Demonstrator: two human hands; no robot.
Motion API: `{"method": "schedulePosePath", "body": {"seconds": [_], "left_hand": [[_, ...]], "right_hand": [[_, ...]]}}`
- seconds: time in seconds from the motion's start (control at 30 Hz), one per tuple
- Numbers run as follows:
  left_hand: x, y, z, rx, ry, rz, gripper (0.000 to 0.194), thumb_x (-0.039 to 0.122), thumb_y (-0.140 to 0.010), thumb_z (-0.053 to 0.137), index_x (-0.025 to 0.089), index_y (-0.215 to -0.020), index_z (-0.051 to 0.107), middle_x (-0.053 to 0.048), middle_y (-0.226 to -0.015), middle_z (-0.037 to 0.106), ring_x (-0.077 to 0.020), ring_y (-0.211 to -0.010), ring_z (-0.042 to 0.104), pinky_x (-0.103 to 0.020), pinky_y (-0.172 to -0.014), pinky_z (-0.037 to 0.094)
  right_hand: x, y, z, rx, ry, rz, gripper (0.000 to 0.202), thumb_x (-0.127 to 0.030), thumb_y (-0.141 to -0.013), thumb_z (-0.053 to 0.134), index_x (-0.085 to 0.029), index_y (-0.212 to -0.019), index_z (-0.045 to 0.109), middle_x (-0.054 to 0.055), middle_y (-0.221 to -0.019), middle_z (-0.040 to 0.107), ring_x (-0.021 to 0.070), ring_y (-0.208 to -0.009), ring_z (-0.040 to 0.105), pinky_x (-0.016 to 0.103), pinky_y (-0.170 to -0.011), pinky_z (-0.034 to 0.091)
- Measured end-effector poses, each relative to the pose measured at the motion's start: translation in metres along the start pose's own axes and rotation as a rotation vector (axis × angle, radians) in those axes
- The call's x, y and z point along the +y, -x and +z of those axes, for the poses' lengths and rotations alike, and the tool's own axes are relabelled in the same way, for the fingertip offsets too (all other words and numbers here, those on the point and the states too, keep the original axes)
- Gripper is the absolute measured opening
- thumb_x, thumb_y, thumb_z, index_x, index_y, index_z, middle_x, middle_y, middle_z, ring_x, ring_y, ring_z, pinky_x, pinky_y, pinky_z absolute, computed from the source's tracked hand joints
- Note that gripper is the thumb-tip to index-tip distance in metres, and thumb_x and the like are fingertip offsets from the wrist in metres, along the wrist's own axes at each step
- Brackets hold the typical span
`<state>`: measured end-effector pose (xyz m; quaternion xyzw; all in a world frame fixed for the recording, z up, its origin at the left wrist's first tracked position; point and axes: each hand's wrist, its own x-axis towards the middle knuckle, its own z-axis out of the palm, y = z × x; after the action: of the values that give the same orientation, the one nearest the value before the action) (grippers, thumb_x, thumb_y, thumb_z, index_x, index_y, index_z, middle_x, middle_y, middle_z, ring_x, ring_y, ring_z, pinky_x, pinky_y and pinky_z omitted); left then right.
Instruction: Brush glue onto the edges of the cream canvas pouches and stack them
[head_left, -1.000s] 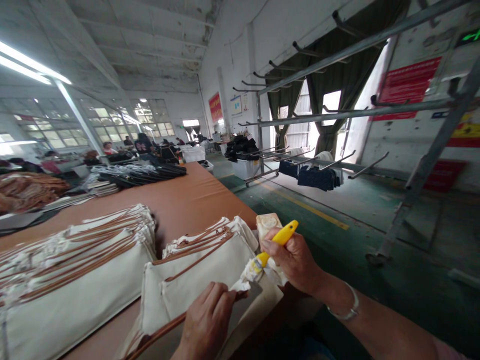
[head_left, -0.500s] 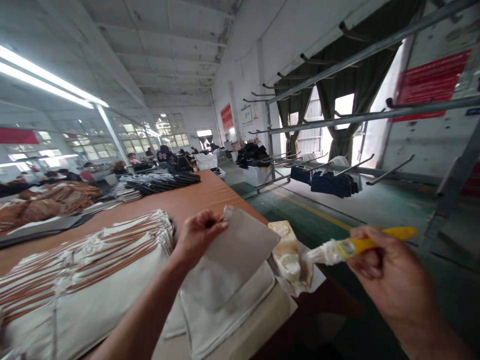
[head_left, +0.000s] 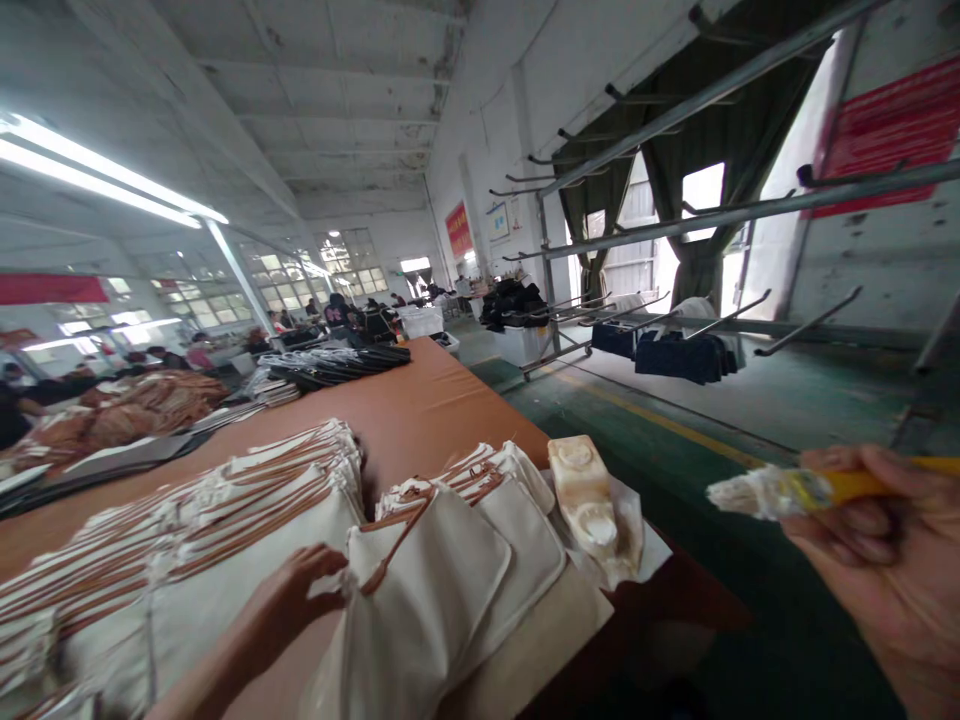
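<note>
Your right hand (head_left: 877,540) grips the brush (head_left: 810,490) right of the table (head_left: 457,390), bristles leftward, axis near-level. Your left hand (head_left: 311,580), grip indeterminable, has lowered to the top pouch's (head_left: 435,570) left edge.

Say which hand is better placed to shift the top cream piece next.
Left, I'd judge: the left hand is right at the left edge of the top cream piece. The right hand grips the yellow brush, off to the right.

Brush (head_left: 814,490) in right grip (head_left: 892,560), left grip (head_left: 306,583) perhaps on cream piece (head_left: 439,570)
</note>
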<state>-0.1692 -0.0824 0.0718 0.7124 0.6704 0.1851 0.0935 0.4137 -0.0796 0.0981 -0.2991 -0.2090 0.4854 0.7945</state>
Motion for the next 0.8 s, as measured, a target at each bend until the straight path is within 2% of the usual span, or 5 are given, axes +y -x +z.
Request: {"method": "schedulePosePath", "body": {"seconds": [0.07,0.13,0.3,0.5,0.8], "left_hand": [[-0.041,0.013,0.01,-0.021,-0.275,-0.067,0.045,0.005,-0.065,0.058,0.027,-0.102,0.071,-0.001,-0.105,0.071,-0.0291,-0.102,0.061,-0.037,-0.086,0.046],[-0.053,0.015,0.019,-0.024,-0.386,-0.093,0.056,-0.003,-0.067,0.046,0.025,-0.11,0.067,-0.003,-0.11,0.069,-0.0264,-0.103,0.06,-0.037,-0.087,0.044],[-0.001,-0.026,0.064,0.05,-0.313,-0.062,0.03,0.016,-0.09,0.042,0.022,-0.11,0.063,-0.008,-0.114,0.066,-0.022,-0.1,0.062,-0.032,-0.085,0.046],[0.041,-0.065,0.109,0.193,-0.28,0.01,0.015,0.023,-0.086,0.058,0.024,-0.097,0.069,-0.005,-0.102,0.071,-0.0219,-0.092,0.066,-0.029,-0.075,0.047],[0.076,0.02,0.112,0.576,-0.431,0.423,0.013,0.016,-0.092,0.055,0.022,-0.093,0.066,-0.003,-0.081,0.065,-0.0189,-0.078,0.059,-0.032,-0.078,0.041]], "right_hand": [[0.013,0.009,0.013,0.006,0.02,0.062,0.015,-0.029,-0.076,0.071,-0.019,-0.07,0.061,-0.008,-0.042,0.034,0.0041,-0.034,0.029,0.019,-0.036,0.037],[0.025,0.013,0.02,-0.001,0.038,0.113,0.015,-0.031,-0.074,0.072,-0.019,-0.071,0.062,-0.008,-0.041,0.034,0.0044,-0.034,0.028,0.019,-0.035,0.036],[0.049,0.017,0.028,-0.052,0.055,0.175,0.015,-0.032,-0.079,0.069,-0.019,-0.075,0.064,-0.007,-0.042,0.036,0.0044,-0.035,0.028,0.018,-0.035,0.036],[0.06,0.025,0.025,-0.048,0.131,0.265,0.019,-0.034,-0.076,0.072,-0.017,-0.076,0.064,-0.007,-0.042,0.037,0.0041,-0.035,0.031,0.016,-0.033,0.035],[0.065,0.021,0.016,-0.033,0.13,0.257,0.02,-0.035,-0.075,0.074,-0.017,-0.075,0.064,-0.007,-0.04,0.035,0.0039,-0.034,0.031,0.016,-0.034,0.035]]}}
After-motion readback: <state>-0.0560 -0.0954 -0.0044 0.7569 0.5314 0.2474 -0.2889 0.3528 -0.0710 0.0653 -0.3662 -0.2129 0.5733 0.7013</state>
